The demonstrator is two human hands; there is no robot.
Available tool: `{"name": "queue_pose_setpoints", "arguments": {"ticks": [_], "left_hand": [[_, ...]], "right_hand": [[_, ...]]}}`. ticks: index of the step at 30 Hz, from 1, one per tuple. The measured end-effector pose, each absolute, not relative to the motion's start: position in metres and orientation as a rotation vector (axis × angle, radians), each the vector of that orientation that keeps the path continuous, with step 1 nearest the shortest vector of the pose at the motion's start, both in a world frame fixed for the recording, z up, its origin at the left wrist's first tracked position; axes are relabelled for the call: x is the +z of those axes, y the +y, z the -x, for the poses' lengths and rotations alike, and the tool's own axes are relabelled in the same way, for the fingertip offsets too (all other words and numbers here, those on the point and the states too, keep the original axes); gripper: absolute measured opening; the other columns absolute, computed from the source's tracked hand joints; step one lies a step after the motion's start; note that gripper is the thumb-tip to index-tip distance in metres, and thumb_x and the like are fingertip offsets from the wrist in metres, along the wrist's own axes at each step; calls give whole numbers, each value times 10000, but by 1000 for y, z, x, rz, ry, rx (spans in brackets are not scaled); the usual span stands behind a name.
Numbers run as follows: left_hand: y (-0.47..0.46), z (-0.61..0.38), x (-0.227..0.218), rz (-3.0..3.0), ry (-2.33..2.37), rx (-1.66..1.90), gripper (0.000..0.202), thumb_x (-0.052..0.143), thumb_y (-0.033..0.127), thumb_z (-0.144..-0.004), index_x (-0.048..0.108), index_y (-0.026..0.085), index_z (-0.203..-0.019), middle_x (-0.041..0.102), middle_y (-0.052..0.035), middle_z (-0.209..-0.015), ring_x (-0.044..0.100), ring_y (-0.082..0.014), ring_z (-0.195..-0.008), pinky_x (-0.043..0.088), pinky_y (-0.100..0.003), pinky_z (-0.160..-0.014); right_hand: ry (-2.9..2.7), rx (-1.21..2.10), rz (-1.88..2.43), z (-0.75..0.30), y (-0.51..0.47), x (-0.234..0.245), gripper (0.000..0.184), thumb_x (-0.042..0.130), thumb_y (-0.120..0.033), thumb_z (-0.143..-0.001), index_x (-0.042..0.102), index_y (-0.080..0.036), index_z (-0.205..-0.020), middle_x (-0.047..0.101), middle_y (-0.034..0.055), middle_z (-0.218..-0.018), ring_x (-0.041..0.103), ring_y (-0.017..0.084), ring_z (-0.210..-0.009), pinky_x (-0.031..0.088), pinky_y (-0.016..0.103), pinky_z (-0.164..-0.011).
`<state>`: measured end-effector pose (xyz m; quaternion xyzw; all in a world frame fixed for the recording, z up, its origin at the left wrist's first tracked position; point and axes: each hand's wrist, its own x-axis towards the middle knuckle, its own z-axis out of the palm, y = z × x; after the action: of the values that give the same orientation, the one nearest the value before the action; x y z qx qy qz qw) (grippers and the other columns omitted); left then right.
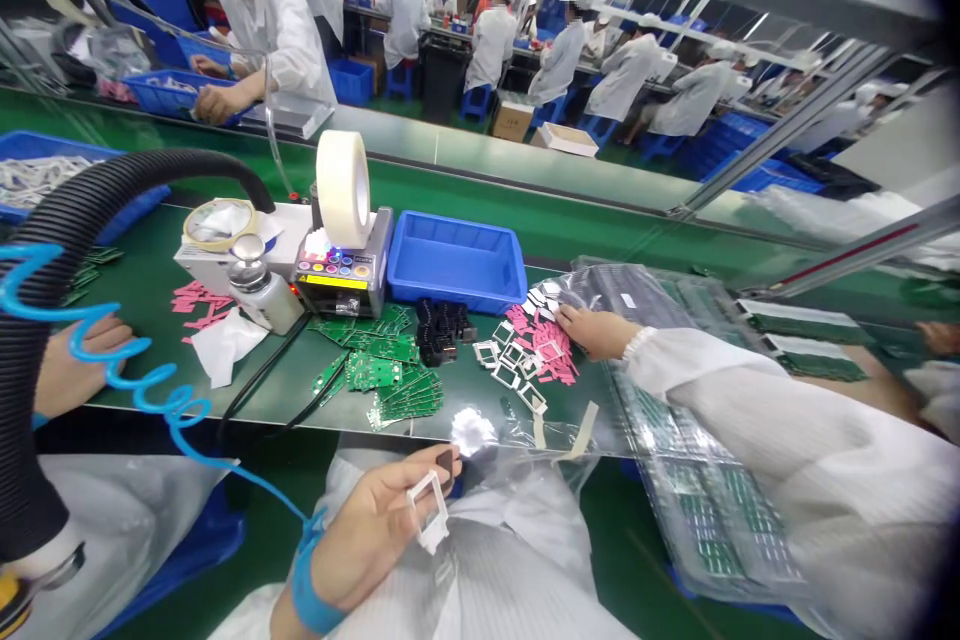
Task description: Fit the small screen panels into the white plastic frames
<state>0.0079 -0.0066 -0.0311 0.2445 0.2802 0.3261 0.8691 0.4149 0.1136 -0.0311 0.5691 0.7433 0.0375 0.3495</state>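
While left hand [379, 518] grips white rectangular plastic frame [433, 531] | right hand [596, 333], 2 o'clock, meets flat pink strips [553, 352] | its grip unclear

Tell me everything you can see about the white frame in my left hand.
The frame is small, thin and white, looking like plastic. It has a roughly rectangular opening with narrow bars around it and a wider solid part at the end lower in the picture. It is tilted, held in the fingers of the left hand, on the near side of the table, not resting on it. Finer detail is too small to tell.
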Motion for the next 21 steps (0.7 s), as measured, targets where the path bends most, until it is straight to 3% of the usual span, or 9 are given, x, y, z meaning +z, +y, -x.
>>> {"name": "queue_pose_setpoints", "arguments": {"ticks": [14,21], "left_hand": [[-8,-10,-32,-497,581,679,417,784,403,-591,733,174,-936,533,-140,-1343,487,-331,-1232,279,-454,-1105],[-11,-12,-33,-468,584,704,379,767,396,-619,732,181,-930,549,-130,-1329,484,-325,-1237,278,-444,-1106]], "right_hand": [[1825,246,-1635,-404,116,-52,334,551,-307,-892,521,-148,-1184,554,93,-1177,583,205,-990,515,400,-812],[1923,131,-1487,-415,125,-32,329,572,-327,-876,544,-126,-1135,568,93,-1127,589,190,-945,512,375,-794]]}}
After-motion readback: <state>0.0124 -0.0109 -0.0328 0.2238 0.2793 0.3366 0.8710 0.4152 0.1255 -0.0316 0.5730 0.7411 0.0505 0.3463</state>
